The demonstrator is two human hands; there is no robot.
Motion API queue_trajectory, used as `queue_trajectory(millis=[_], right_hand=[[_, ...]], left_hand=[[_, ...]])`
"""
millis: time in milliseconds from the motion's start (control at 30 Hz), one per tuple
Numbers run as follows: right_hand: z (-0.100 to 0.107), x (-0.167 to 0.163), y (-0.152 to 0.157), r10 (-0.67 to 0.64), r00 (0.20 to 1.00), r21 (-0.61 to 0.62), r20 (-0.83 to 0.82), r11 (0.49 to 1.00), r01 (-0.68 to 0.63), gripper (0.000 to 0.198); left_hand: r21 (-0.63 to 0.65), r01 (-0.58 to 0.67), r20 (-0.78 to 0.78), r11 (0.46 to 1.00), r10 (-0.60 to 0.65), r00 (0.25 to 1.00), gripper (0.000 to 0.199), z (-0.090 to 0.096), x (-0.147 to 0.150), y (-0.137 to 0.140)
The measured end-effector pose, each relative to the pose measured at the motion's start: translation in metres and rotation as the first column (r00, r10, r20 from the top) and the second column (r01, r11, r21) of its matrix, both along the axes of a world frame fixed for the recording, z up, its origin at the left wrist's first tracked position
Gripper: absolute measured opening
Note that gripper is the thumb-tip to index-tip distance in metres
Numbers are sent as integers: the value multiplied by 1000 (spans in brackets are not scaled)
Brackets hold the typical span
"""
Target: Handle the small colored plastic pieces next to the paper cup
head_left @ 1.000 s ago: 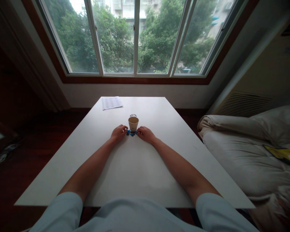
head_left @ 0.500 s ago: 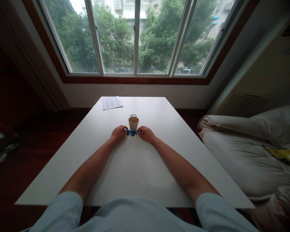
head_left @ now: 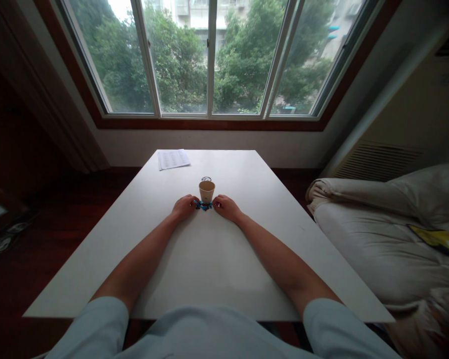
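A light brown paper cup (head_left: pixel 207 192) stands upright near the middle of the white table (head_left: pixel 217 269), its mouth facing up. Just in front of its base lies a small cluster of blue and dark pieces (head_left: pixel 204 205), too small to tell their kind. My left hand (head_left: pixel 184 206) rests at the left end of the cluster, fingers curled and fingertips at its edge. My right hand (head_left: pixel 226 207) mirrors it at the right end, thumb and fingers pinched close together. What either hand grips is hidden. Behind the cup is a small dark, thin-lined looped thing (head_left: pixel 206 178).
Printed paper sheets (head_left: pixel 174 159) lie at the table's far left corner. A beige sofa (head_left: pixel 355 239) stands to the right, with a yellow and black item (head_left: pixel 436 239) on it. Beyond the table are a wall and a wide window (head_left: pixel 209 65).
Both hands stay almost in place, with slight finger movement. The blue cluster looks a little narrower and its pieces have shifted. The cup has not moved.
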State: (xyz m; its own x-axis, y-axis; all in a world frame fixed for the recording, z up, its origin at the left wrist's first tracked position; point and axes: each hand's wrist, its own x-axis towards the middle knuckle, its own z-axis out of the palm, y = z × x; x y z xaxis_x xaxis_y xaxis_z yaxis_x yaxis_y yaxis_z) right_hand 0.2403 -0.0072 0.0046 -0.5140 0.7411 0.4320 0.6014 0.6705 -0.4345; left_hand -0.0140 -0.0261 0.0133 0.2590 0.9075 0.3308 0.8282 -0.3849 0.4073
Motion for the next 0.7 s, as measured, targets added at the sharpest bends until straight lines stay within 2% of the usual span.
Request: queue_trajectory(millis=[167, 400, 700], right_hand=[[-1, 0, 2, -56, 996, 20, -62, 998, 58, 12], [-1, 0, 3, -53, 991, 64, -121, 996, 61, 15], [-1, 1, 4, -58, 990, 83, -128, 994, 69, 14]], left_hand=[[5, 22, 6, 1000, -22, 1000, 31, -2, 0, 1], [-7, 71, 32, 997, -71, 997, 31, -1, 0, 0], [-15, 15, 5, 1000, -15, 1000, 29, 0, 1, 0]])
